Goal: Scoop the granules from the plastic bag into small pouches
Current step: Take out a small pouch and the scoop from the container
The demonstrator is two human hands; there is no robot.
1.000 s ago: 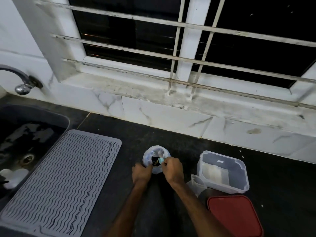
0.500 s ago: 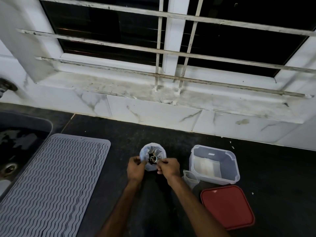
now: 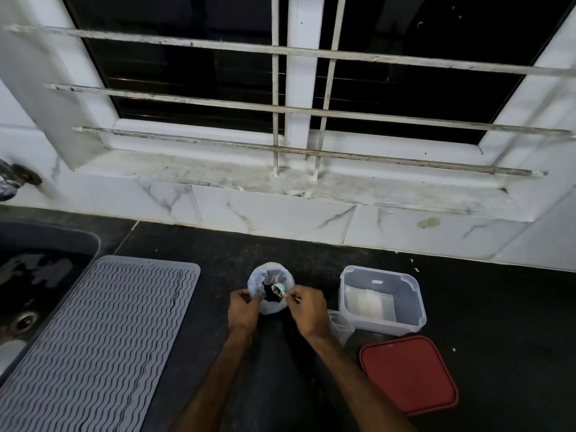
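Plastic bag [image 3: 270, 269], left hand [image 3: 244, 310] gripping its rim; right hand [image 3: 307, 311] pinching small scoop [image 3: 278, 289] over mouth

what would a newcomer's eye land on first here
The two hands at the centre of the dark counter: the left hand grips the rim of the open plastic bag while the right hand pinches what looks like a small scoop over its mouth. Next, the red lid lying at the lower right beside the clear container, and the grey ridged mat on the left.

Bare counter [image 3: 218, 260] between mat [image 3: 93, 338] and plastic bag [image 3: 268, 308], tub [image 3: 405, 321] and red lid [image 3: 408, 375] blocking right
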